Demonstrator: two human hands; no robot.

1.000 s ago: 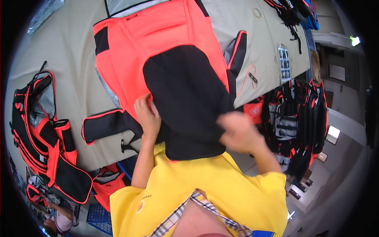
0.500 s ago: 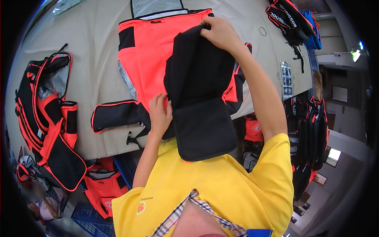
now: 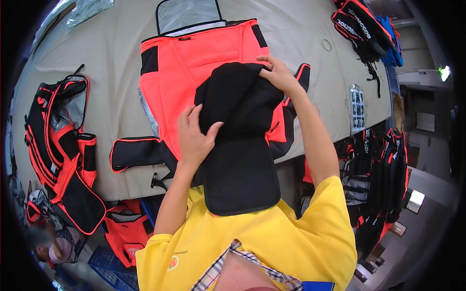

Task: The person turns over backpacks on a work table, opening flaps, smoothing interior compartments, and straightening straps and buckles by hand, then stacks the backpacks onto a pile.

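Observation:
A red-orange and black backpack (image 3: 167, 92) lies on the cloth-covered table in front of me. Its black fabric panel (image 3: 242, 169) hangs over the table's near edge against the yellow shirt, its upper part bunched. My right hand (image 3: 281, 77) has the panel's upper right edge between thumb and fingers. On the panel's left side is my left hand (image 3: 196, 136), open, fingers spread and thumb over the black fabric. A grey-lined flap (image 3: 189, 17) spreads out at the pack's far end. One black strap (image 3: 138, 154) with red-orange piping sticks out to the left.
Another red-orange and black backpack (image 3: 53, 140) lies at the table's left. Black packs (image 3: 357, 26) rest at the far right, near a tape ring (image 3: 326, 45) and a printed sheet (image 3: 357, 107). More packs (image 3: 378, 179) hang at right. A person (image 3: 60, 247) is at lower left.
My right hand has come down toward me with the panel's top edge, which now folds lower. My left hand has opened, its fingers and thumb spreading onto the panel.

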